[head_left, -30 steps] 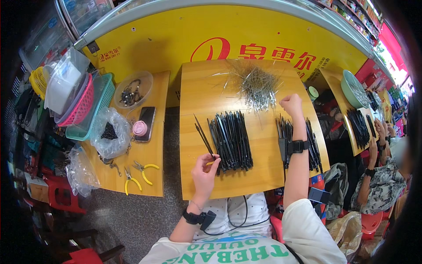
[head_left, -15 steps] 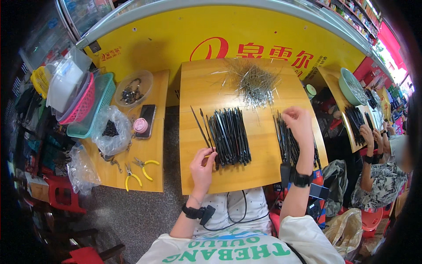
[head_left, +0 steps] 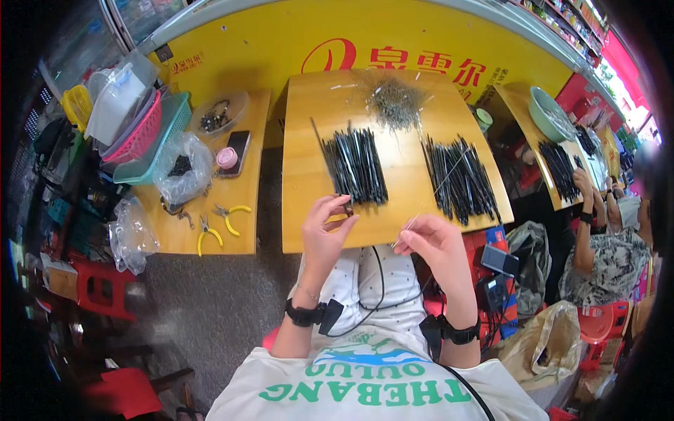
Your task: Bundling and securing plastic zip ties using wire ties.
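Observation:
My left hand (head_left: 326, 231) is at the table's near edge, its fingertips pinched on a long thin black stick (head_left: 324, 152) that slants away to the upper left. Just beyond it lies a dense row of black sticks (head_left: 357, 167), side by side. My right hand (head_left: 435, 242) is at the near edge too, thumb and fingers closed on what looks like a thin pale wire, mostly hidden. A second bundle of black sticks (head_left: 463, 184), more loosely spread, lies beyond that hand. At the table's far end is a tangled heap of thin silvery wires (head_left: 397, 105).
On the left side table (head_left: 249, 210) are yellow-handled pliers (head_left: 209, 231), a phone (head_left: 239, 144), a pink jar (head_left: 227, 158), a plastic bag (head_left: 184, 168) and stacked baskets (head_left: 137, 133). A co-worker's hand (head_left: 583, 182) is at another table with black sticks on the right.
My right hand has left the right-hand bundle and come back to the near edge beside my left hand. My left hand still pinches a black stick. The view has shifted.

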The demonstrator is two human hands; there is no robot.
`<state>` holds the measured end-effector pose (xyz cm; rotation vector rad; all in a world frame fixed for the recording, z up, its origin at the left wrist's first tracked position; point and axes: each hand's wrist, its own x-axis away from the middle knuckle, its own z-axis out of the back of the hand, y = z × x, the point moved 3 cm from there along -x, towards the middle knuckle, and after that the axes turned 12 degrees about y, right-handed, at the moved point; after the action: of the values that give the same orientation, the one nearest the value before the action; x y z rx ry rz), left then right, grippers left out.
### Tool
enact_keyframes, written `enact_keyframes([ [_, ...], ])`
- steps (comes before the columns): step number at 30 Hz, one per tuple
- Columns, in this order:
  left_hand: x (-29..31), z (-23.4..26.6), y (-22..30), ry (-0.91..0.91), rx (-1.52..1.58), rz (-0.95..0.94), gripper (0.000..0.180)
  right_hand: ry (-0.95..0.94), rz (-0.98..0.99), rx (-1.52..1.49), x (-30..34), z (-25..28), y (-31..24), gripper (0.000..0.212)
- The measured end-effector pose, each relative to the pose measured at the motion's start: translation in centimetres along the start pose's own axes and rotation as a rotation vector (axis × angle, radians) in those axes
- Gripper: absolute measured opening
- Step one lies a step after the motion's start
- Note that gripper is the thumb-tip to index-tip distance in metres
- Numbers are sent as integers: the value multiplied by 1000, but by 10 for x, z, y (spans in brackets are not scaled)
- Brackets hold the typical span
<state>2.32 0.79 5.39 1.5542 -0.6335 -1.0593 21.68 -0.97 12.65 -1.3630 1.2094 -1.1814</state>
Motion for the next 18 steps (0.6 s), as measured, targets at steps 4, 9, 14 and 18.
enact_keyframes([
  [4,46,4,31,-138,-9,-51,34,54,57,-12,31,9,0,10],
  [9,82,-4,52,-225,51,-90,35,166,189,44,55,14,2,9],
  [14,101,-14,68,-231,115,-149,35,249,368,224,71,15,-9,7],
  [18,109,-16,71,-210,124,-189,35,249,397,269,75,17,-16,6],
])
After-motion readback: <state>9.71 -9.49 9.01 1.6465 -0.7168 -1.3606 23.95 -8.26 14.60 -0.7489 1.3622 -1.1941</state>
